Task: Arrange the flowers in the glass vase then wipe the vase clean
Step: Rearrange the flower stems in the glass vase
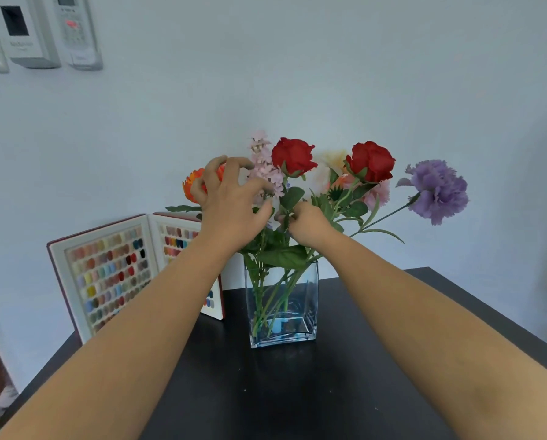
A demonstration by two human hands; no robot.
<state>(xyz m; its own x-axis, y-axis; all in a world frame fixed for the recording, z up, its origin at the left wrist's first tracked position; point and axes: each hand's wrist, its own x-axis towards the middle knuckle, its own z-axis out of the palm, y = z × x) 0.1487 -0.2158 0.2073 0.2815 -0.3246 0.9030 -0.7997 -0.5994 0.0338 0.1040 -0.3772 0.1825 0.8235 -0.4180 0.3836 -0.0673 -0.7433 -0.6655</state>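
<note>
A square glass vase stands on the black table with several flower stems in it. Two red roses, a pale pink spray, an orange flower and a purple carnation rise above it. My left hand is raised among the blooms with fingers spread and curled, in front of the orange flower and touching the pink spray. My right hand pinches a stem below the left rose. No cloth is in view.
An open display book of coloured nail samples stands at the table's back left, close to the vase. Wall-mounted control units hang at the upper left. The table's edges fall away on the left and right.
</note>
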